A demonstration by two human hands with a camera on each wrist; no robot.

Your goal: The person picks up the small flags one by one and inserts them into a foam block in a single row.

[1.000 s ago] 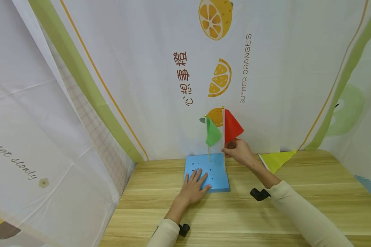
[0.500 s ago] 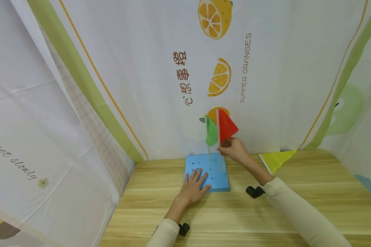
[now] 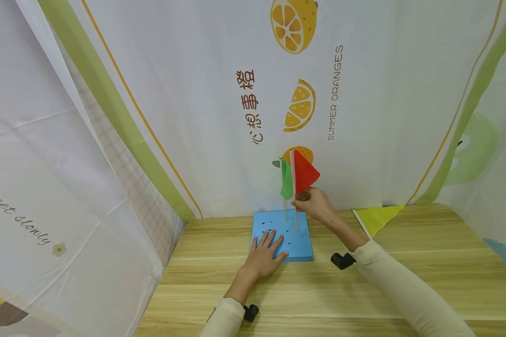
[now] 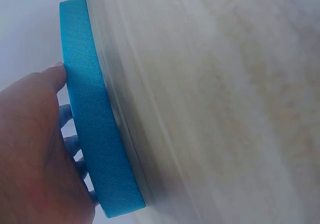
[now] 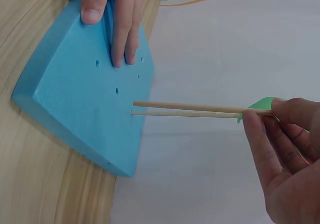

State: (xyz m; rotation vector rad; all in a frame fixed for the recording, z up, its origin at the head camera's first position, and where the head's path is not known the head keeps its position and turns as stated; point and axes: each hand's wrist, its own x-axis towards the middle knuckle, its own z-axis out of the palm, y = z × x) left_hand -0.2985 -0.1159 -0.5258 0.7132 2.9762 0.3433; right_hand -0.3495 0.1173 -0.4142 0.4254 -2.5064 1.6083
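A blue foam board [image 3: 300,247] with several small holes lies on the table. My left hand [image 3: 263,260] rests flat on its near left part, fingers spread. Between thumb and fingers, my right hand [image 3: 318,206] pinches the wooden stick of a red triangular flag [image 3: 305,172], held upright over the board's right half. In the right wrist view the stick's lower end shows; I cannot tell whether it touches the board. Just behind it a green flag [image 3: 286,185] stands in the board, partly hidden by the red one.
A yellow flag [image 3: 377,218] lies on the wooden table [image 3: 320,299] at the back right. Behind the table hangs a white curtain [image 3: 211,117] printed with oranges. A dark wrist camera mount [image 3: 341,260] hangs under the right wrist.
The right hand has carried the red flag leftward, from the board's right edge to over its right half, nearer the green flag. My left hand has not moved.
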